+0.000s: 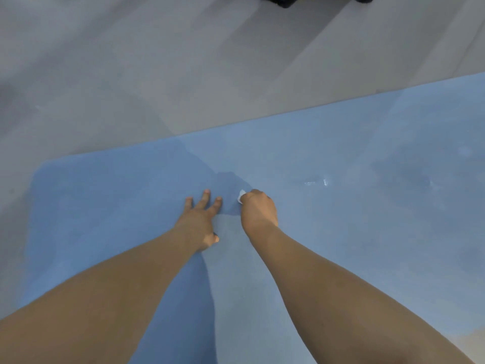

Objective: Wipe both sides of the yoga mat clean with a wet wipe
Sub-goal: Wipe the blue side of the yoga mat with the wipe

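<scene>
Two bare forearms filled the bottom of the view, reaching forward over the yoga mat (341, 153), which lay flat and unrolled on the grey floor (131, 74), running from its rounded left end off past the right edge of the view. One wet wipe (241, 195) showed as a small white tuft poking out of the right hand (258, 210), whose fingers were curled round it and held it down on the mat near the middle of its width. The left hand (200, 219) lay open just beside it, fingers spread flat on the blue surface, apparently pinning the mat. To the right of the hands the surface looked paler and carried a few shiny streaks, likely moisture; to the left it looked darker, though part of that may have been shadow. To do this pass well, the wipe probably needed firm, overlapping strokes toward the left end while the flat hand kept the mat from creeping. Counted: one mat, one wipe, two hands. At the top edge sat two dark objects (283, 0), too cropped to identify.
</scene>
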